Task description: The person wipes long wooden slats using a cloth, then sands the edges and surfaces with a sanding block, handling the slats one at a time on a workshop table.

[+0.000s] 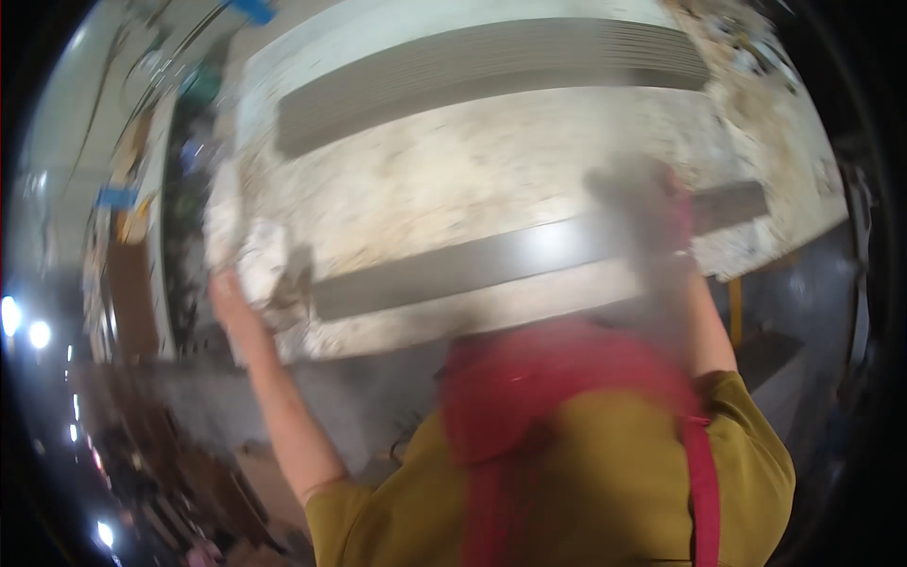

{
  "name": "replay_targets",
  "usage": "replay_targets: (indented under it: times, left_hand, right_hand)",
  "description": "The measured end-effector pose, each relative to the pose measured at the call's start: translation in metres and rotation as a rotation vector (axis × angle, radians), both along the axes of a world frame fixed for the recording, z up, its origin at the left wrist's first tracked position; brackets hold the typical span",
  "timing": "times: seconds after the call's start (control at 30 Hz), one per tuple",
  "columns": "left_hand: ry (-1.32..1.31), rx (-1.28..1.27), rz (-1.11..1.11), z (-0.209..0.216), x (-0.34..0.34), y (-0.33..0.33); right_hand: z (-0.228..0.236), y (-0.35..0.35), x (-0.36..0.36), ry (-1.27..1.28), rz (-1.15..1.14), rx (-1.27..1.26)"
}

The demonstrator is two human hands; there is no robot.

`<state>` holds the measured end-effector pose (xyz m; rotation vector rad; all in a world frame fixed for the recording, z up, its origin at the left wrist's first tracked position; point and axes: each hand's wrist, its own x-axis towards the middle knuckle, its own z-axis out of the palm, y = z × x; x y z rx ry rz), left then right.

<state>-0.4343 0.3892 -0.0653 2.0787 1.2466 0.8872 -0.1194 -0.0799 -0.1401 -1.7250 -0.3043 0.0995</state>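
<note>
A long flat grey strip (444, 274) with a bright glare on it lies across the near side of a pale, stained tabletop (425, 180). My left hand (236, 246) is at the table's left edge, beyond the strip's left end. It is blurred and looks covered in white, perhaps a glove or cloth; its fingers cannot be made out. Over the right part of the strip is my right hand (657, 213), dark and reddish and smeared by motion. Whether it touches or grips the strip cannot be told. A hazy smudge hides part of that area.
Several long grey strips (491, 61) lie side by side along the table's far side. Small debris (756, 57) sits at the far right corner. Left of the table stand a brown panel (129, 283) and blue items (116, 197). Brown pieces (189, 463) are at lower left.
</note>
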Motion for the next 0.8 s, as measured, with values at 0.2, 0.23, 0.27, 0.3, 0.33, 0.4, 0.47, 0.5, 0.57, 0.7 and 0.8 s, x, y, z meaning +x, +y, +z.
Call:
replay_targets:
  times: [0.2,0.23,0.27,0.3,0.33,0.4,0.47,0.5,0.57,0.7,0.8]
  left_hand:
    - [-0.151,-0.057,-0.507,0.075,0.136,-0.074]
    - [-0.087,-0.041,-0.518,0.078,0.172,-0.094]
    - [-0.071,-0.053,-0.713,0.083,0.21,-0.12]
    - [-0.027,-0.017,-0.656,0.081,0.239,-0.137]
    - [0.019,-0.058,-0.793,0.09,0.272,-0.172]
    - [0.012,-0.239,-1.043,0.083,0.333,-0.221]
    - [0.068,-0.282,-1.202,0.069,0.384,-0.277]
    - [0.085,-0.3,-1.295,0.063,0.404,-0.307]
    - [0.225,-0.196,-1.444,0.044,0.442,-0.373]
    - [0.049,0.016,-1.798,0.002,0.483,-0.509]
    - [0.1,0.216,-1.892,-0.048,0.498,-0.572]
  right_hand:
    - [0.039,-0.021,0.026,-0.069,0.146,0.003]
    - [0.033,-0.037,0.031,-0.033,0.105,0.043]
    - [0.024,-0.05,0.036,0.071,0.112,0.182]
    - [0.032,-0.059,0.041,0.082,0.112,0.109]
    - [0.037,-0.066,0.047,0.094,0.108,0.025]
    - [-0.008,-0.064,0.065,-0.445,0.244,-0.039]
    - [-0.005,-0.046,0.056,-0.193,0.329,-0.155]
    - [-0.017,-0.038,0.056,-0.177,0.404,-0.03]
    - [0.015,-0.048,0.056,-0.146,0.478,-0.115]
    - [0.005,-0.057,0.062,-0.073,0.601,0.234]
    - [-0.049,-0.026,0.046,-0.253,0.312,0.446]
